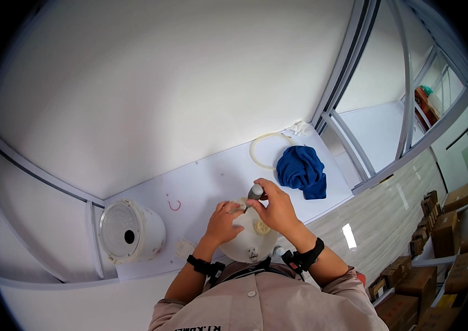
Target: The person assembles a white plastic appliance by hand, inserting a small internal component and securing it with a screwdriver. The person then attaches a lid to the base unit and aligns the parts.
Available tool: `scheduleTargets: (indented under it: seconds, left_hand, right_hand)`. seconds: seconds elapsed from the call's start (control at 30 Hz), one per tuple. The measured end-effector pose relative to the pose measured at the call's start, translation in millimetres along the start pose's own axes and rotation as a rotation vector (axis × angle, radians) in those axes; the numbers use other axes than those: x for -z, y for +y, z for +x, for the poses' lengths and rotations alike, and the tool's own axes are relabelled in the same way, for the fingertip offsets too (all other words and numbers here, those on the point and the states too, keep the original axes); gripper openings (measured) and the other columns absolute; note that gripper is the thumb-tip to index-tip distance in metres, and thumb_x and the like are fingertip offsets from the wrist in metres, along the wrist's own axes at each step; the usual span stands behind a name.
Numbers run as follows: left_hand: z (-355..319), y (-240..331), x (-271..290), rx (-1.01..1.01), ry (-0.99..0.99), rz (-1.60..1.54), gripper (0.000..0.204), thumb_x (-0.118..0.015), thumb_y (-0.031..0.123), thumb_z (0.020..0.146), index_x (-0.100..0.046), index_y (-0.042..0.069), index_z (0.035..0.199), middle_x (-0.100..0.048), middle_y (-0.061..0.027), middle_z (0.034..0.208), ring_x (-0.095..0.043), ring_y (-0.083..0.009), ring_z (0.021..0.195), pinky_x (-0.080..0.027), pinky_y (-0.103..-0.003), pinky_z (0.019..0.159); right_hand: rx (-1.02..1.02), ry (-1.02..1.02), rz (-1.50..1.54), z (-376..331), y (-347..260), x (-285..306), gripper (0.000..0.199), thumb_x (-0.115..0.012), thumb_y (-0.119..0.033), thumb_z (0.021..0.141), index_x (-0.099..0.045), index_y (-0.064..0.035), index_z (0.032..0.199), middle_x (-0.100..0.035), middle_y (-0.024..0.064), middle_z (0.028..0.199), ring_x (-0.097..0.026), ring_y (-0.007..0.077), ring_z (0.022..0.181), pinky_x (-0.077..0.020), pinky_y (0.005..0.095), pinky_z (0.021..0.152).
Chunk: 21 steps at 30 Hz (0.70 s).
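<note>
A round white unit (pixel 245 243) stands at the table's near edge, close against my body. On its top is a round cream-coloured fitting (pixel 261 227). My right hand (pixel 279 209) is closed round a grey-handled screwdriver (pixel 255 191), held upright with its handle on top. Beside it, the fingers of my left hand (pixel 223 223) close on a small pale part (pixel 240 204) at the far side of the unit. The screwdriver's tip is mostly hidden by my fingers.
A white drum (pixel 154 234) with a perforated end stands at the left. A red curved piece (pixel 175 206) lies nearby. At the right are a blue cloth (pixel 301 168), a pale hose (pixel 253 151) and crumpled white material (pixel 299 128). Cardboard boxes (pixel 416 281) stand beyond the table.
</note>
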<state>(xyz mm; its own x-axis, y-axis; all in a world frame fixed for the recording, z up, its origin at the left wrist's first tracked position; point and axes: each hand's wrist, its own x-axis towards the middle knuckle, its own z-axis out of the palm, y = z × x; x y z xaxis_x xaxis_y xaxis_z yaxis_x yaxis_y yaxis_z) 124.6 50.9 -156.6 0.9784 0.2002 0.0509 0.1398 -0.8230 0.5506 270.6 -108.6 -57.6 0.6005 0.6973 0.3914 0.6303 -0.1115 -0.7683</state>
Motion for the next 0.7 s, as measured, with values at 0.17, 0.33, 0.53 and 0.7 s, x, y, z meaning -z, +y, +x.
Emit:
scheduleTargets:
  seconds: [0.17, 0.33, 0.53, 0.7]
  left_hand:
    - [-3, 3, -1, -0.046, -0.072, -0.021, 0.052, -0.084, 0.024, 0.073, -0.074, 0.014, 0.123, -0.058, -0.0048, 0.140, -0.045, -0.0352, 0.139, -0.046, -0.045, 0.113]
    - [-5, 8, 8, -0.023, -0.057, -0.106, 0.057, -0.082, 0.026, 0.075, -0.069, 0.013, 0.130, -0.057, -0.0084, 0.142, -0.047, -0.0346, 0.138, -0.044, -0.046, 0.114]
    - [-1, 15, 14, -0.096, 0.085, -0.020, 0.053, -0.081, 0.022, 0.078, -0.068, 0.009, 0.128, -0.058, -0.0112, 0.140, -0.052, -0.0340, 0.133, -0.047, -0.047, 0.108]
    - [17, 39, 33, -0.149, 0.244, -0.252, 0.046, -0.076, 0.013, 0.085, -0.066, 0.002, 0.128, -0.066, -0.0150, 0.127, -0.061, -0.0356, 0.121, -0.052, -0.045, 0.099]
  right_hand:
    - [0.144, -0.039, -0.216, 0, -12, 7, 0.056, -0.085, -0.029, 0.084, -0.059, -0.0068, 0.128, -0.070, 0.0126, 0.095, -0.071, 0.0305, 0.075, -0.0554, 0.0379, 0.063]
    - [0.108, -0.025, -0.358, 3, -18, 9, 0.057, -0.081, -0.035, 0.085, -0.059, -0.0061, 0.130, -0.069, 0.0118, 0.092, -0.069, 0.0308, 0.073, -0.0538, 0.0391, 0.061]
    - [0.047, -0.045, -0.456, 3, -21, 12, 0.061, -0.081, -0.035, 0.085, -0.059, -0.0046, 0.132, -0.066, 0.0136, 0.100, -0.069, 0.0314, 0.086, -0.0542, 0.0394, 0.063]
    - [0.168, -0.019, -0.260, 5, -34, 18, 0.058, -0.077, -0.020, 0.084, -0.057, -0.0025, 0.135, -0.062, 0.0165, 0.112, -0.066, 0.0357, 0.094, -0.0551, 0.0427, 0.071]
